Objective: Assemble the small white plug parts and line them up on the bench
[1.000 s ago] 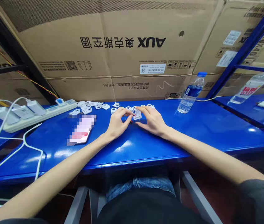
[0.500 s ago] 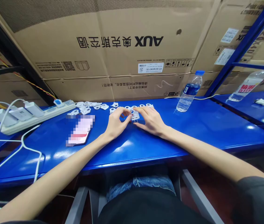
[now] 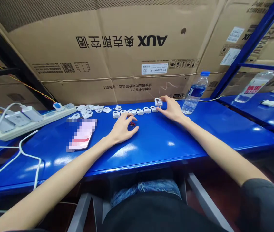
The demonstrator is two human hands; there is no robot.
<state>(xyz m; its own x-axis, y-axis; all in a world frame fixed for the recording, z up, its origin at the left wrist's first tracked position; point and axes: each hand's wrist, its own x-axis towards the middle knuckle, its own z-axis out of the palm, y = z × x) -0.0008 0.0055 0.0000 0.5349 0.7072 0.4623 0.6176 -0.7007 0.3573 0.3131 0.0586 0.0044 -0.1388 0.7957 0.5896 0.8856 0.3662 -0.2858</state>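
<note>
My right hand [image 3: 172, 109] pinches a white two-pin plug [image 3: 158, 102] with a ring-shaped grip, held at the right end of a row. That row of several similar white plugs [image 3: 140, 111] runs along the blue table [image 3: 156, 145], close to the cardboard. Resting on the table with thumb and fingers apart, my left hand [image 3: 121, 129] curves around a small cluster of red and dark bits [image 3: 132, 124], too small to make out. No object shows in its grasp. Farther left lies a loose pile of flat white ring-ended pieces [image 3: 87, 113].
A phone [image 3: 82, 135] lies left of my left hand, near a power strip [image 3: 52, 115] with chargers and white cables [image 3: 39, 161]. A water bottle [image 3: 195, 93] stands right of my right hand. Large cardboard boxes [image 3: 122, 64] wall off the back.
My right hand has moved right and slightly back, carrying the white plug from between both hands to the row's right end. My left hand has let go of it and stayed nearly in place.
</note>
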